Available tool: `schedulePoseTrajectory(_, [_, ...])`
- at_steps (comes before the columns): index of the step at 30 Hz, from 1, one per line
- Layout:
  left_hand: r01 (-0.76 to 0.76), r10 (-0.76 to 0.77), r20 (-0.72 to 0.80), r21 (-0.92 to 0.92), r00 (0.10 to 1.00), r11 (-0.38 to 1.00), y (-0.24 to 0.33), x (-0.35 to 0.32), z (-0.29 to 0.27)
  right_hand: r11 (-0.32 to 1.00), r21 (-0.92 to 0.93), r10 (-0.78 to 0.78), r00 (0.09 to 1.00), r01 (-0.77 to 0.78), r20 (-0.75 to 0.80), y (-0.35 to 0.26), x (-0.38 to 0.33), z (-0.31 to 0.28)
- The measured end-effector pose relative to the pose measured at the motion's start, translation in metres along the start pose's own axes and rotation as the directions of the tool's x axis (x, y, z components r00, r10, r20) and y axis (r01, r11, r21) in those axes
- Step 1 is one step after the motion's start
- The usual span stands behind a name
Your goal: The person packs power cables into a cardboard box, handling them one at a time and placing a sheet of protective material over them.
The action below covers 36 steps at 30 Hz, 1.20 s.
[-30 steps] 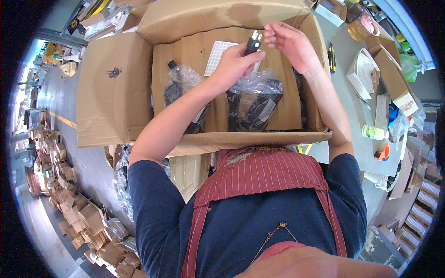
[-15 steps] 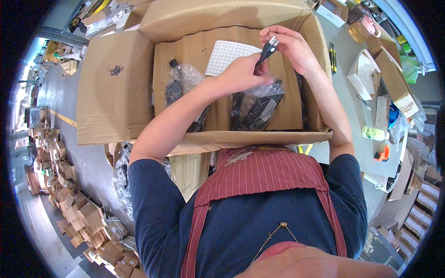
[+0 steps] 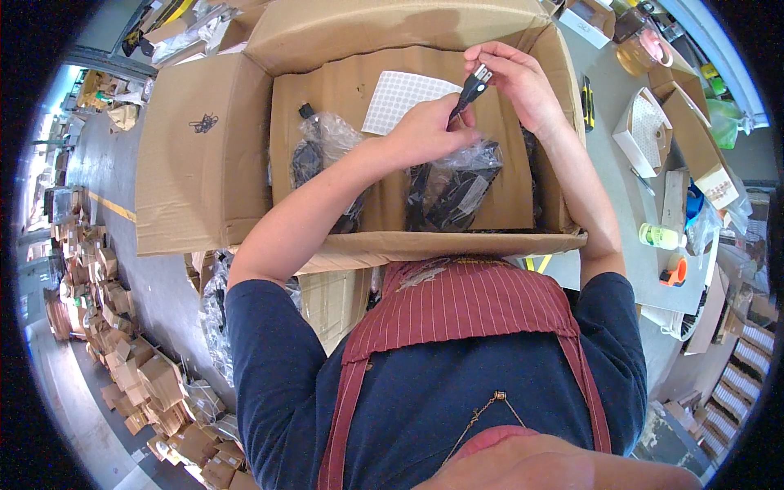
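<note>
My left hand (image 3: pixel 433 129) is closed around a black power plug (image 3: pixel 472 90), whose metal prongs point up and away from me. A small white round dot shows on the plug. Beside the prongs is my right hand (image 3: pixel 520 86), its fingers loosely bent and apart, with nothing visible in them. Below my left hand lies a clear plastic bag (image 3: pixel 457 188) of black cable. Another bagged black cable (image 3: pixel 309 159) lies to its left, partly behind my left forearm. A white sheet of round stickers (image 3: pixel 400 91) rests on the cardboard beyond my left hand.
Everything sits in an open cardboard box (image 3: pixel 204 155) with its flaps folded out. On the grey table (image 3: pixel 608 192) at right are a yellow-black cutter (image 3: pixel 587 104), a small bottle (image 3: pixel 660 237), an orange tape roll (image 3: pixel 674 269) and white trays (image 3: pixel 642 135). Stacked cartons (image 3: pixel 163 384) line the floor at left.
My right hand has shifted slightly to the right, away from the plug. My left hand still holds the plug in nearly the same place.
</note>
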State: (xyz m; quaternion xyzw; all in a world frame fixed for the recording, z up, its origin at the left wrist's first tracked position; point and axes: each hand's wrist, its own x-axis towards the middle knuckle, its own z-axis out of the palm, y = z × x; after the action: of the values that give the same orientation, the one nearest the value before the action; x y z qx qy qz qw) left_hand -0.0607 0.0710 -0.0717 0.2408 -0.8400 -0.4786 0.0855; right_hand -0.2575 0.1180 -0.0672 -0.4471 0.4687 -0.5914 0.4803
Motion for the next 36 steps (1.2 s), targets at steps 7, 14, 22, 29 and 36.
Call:
schedulePoseTrajectory(7, [0.002,-0.010,-0.082,-0.102,0.997,0.995,-0.008,0.001,0.006,1.000,0.006,0.008,0.998,-0.008,-0.055,-0.002,0.000,0.003])
schedulePoseTrajectory(14, [0.035,-0.067,-0.124,-0.247,0.990,0.968,-0.007,0.001,0.009,0.998,0.057,-0.016,0.999,0.018,-0.038,-0.001,0.002,-0.002])
schedulePoseTrajectory(22, [-0.019,0.015,-0.119,-0.037,0.993,0.999,-0.007,0.001,0.007,1.000,0.004,-0.001,0.998,0.001,-0.058,-0.002,0.000,0.001])
schedulePoseTrajectory(29, [-0.049,0.051,-0.107,0.018,0.993,0.999,-0.007,0.000,0.006,1.000,-0.025,-0.005,0.999,0.004,-0.049,-0.001,0.000,0.005])
schedulePoseTrajectory(36, [-0.064,0.066,-0.116,0.023,0.991,0.998,-0.006,0.000,0.006,0.999,-0.036,-0.021,0.999,0.020,-0.030,0.002,0.001,0.002])
